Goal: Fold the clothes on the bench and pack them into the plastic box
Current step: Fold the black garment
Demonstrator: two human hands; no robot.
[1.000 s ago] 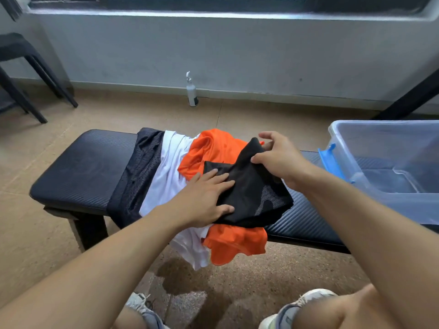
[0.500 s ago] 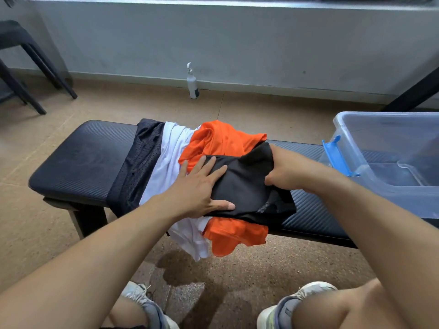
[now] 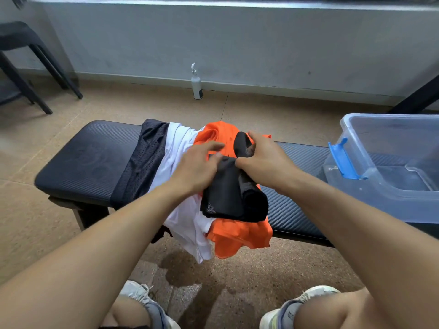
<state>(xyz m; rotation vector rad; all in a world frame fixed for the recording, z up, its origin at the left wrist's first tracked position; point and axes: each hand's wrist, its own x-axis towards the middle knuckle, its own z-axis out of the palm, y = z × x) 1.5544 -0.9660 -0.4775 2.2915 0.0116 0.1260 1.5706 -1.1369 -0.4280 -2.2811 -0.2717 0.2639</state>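
Since half a second ago, I see the black garment [image 3: 234, 195] go from a wide flat fold to a narrower, thicker bundle, and both hands have come closer together at its far end. It lies on top of the orange shirt [image 3: 240, 236], on the bench [image 3: 90, 162], with its near end close to the bench's front edge.

My right hand [image 3: 263, 155] grasps the black garment's far part, fingers curled over a raised flap of the mesh and thumb pressed against the fabric. My left hand [image 3: 199, 165] is blurred; its fingers lie fairly straight over the orange shirt and its thumb side touches the black garment, so I read it as resting loose rather than gripping, though not with certainty.

Left of the orange shirt lies a white shirt [image 3: 180, 162], and left of that a dark mesh garment [image 3: 140, 162]; all three drape over the bench's front edge. To the right, the clear box [image 3: 389, 167] sits on the bench's end with a blue latch [image 3: 342, 160] on its near wall, well apart from the clothes.

Beyond the bench a small white bottle [image 3: 196, 84] stands at the wall's foot. Far left stands a black stool [image 3: 26, 65]. Two shoes show at the bottom edge.
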